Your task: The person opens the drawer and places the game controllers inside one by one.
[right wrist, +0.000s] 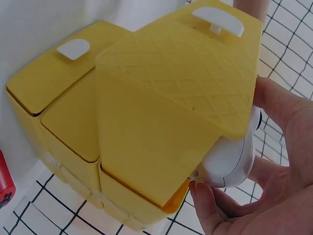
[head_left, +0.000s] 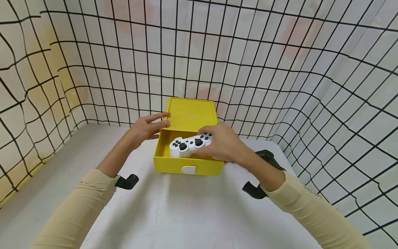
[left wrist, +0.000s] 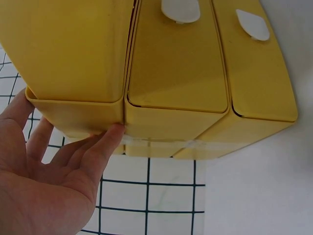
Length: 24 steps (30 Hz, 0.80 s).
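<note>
Your R hand [head_left: 222, 141] grips the R end of the white game controller [head_left: 186, 145], thumb on the near side, fingers on the far side, just R of ctr in the head view. Controller is at ctr frame, tilted, its L end inside the yellow top drawer [head_left: 174, 165]; can't tell if it touches the drawer floor. R wrist view, R of ctr: the controller shows white, partly hidden behind the drawer, w/ your fingers around it.

Your L hand [head_left: 144, 128] is L of ctr, fingers extended, touching the L side of the yellow drawer unit [head_left: 191, 112]. L wrist view, lower L: its fingertips rest against the unit's side.

Top drawer stands pulled out, w/ a white handle [head_left: 188, 169] on its front, ctr of head view. The other 2 drawers [left wrist: 178, 58] are shut, top ctr to upper R in L wrist view.

Unit sits on a white table [head_left: 192, 214], black mesh [head_left: 199, 52] across the upper frame. Dark obj [head_left: 268, 157] lies R of ctr, partly behind your R forearm; can't ID it. Red item [right wrist: 6, 181] at L edge of R wrist view, cut off by the frame.
</note>
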### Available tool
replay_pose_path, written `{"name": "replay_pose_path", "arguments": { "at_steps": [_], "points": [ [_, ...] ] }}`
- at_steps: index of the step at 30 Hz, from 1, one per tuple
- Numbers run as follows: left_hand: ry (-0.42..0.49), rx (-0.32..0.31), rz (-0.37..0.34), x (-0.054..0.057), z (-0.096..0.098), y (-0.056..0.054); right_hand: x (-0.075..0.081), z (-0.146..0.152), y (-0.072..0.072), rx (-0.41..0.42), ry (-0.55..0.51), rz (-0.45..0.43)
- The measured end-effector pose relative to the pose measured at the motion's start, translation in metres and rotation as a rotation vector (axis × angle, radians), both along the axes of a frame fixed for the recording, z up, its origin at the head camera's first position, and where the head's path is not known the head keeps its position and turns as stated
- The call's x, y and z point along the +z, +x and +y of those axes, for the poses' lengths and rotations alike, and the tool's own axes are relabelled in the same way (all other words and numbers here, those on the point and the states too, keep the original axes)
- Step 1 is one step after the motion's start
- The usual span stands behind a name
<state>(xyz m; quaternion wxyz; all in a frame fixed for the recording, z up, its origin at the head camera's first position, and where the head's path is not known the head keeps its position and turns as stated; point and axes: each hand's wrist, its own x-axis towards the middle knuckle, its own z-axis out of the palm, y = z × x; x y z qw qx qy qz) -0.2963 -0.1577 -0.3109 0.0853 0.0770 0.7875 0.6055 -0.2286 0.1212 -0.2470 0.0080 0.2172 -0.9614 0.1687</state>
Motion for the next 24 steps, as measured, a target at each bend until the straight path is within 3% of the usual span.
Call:
{"name": "replay_pose_path", "arguments": {
  "at_steps": [24],
  "points": [
    [0.015,-0.003,-0.001,0.0,-0.001,0.001,-0.018,-0.007,-0.008,-0.05,0.076,-0.041]
  ]
}}
